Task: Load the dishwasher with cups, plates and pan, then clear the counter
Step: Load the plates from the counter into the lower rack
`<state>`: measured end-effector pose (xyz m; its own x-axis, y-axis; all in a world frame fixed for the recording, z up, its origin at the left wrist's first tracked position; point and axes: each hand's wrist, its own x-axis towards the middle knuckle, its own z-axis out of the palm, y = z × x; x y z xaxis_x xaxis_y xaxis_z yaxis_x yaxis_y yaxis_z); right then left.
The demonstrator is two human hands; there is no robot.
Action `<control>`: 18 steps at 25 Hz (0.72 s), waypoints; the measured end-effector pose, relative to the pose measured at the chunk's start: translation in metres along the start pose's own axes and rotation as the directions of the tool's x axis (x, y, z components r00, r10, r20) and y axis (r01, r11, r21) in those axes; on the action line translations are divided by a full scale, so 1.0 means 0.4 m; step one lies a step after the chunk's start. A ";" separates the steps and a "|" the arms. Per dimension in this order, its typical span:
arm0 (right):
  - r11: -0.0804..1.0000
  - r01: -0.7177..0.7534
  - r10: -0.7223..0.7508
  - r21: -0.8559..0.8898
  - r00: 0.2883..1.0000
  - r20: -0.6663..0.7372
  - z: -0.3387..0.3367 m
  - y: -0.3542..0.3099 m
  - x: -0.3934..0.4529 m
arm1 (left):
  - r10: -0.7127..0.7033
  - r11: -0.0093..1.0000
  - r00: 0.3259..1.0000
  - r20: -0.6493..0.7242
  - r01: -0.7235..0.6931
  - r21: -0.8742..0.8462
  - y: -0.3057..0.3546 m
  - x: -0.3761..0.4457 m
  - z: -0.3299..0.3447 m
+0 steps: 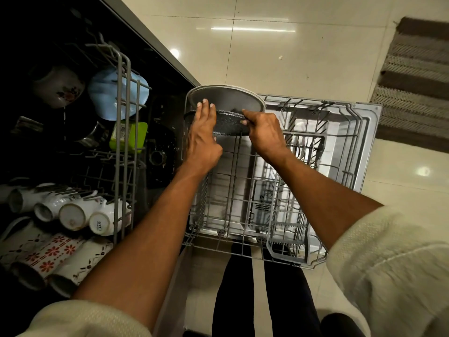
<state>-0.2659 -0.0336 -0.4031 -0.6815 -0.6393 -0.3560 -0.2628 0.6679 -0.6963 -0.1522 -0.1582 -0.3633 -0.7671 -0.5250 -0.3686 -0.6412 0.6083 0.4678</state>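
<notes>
Upper rack (120, 142): pulled out at the left, its grey wire front rail running top to bottom.
Cups (73, 216): a row of white cups lay on their sides in the near part of the upper rack, bases toward the camera; patterned mugs (48, 259), one with red flowers, lay just below them.
Bowls: a white floral bowl (57, 87) and a pale blue bowl (116, 93) sat at the far end of the upper rack, with a green container (128, 136) just nearer than the blue one.
Left hand (202, 139): fingers straight, laid flat against the near face and top edge of the pan, grasping nothing.
Pan (222, 125): a dark speckled round pan stood on edge at the far left end of the lower rack, leaning beside a grey metal plate (228, 98) that stood upright just behind it.
Right hand (263, 132): fingers curled over the pan's right rim, gripping it.
Lower rack (315, 259): grey wire, pulled out over the open dishwasher door (364, 147); a cutlery basket (289, 242) sat at its near right corner.
Floor (303, 57): glossy cream tiles, with a brown striped mat (418, 81) at the far right.
Sleeves: cream knit, pushed up both forearms.
</notes>
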 end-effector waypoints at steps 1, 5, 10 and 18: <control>0.999 0.004 -0.004 -0.042 1.000 0.009 0.002 -0.003 0.004 | 0.017 1.000 0.999 0.035 -0.018 0.023 0.002 -0.001 0.002; 0.973 0.075 -0.062 -0.218 0.996 0.066 0.024 -0.011 -0.021 | -0.033 0.993 0.990 0.136 0.017 0.120 0.016 0.012 -0.006; 0.954 0.121 -0.073 -0.275 0.982 0.176 0.024 -0.025 -0.045 | -0.086 0.985 0.987 0.135 0.064 0.160 0.016 0.005 -0.015; 0.896 0.220 -0.133 -0.387 0.962 0.239 -0.004 -0.041 -0.079 | -0.143 0.977 0.973 0.180 0.110 0.182 0.017 -0.095 -0.018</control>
<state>-0.2409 -0.0239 -0.3794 -0.4576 -0.7946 -0.3990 -0.6491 0.6052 -0.4609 -0.1272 -0.1386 -0.3403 -0.6584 -0.4910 -0.5705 -0.7151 0.6447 0.2704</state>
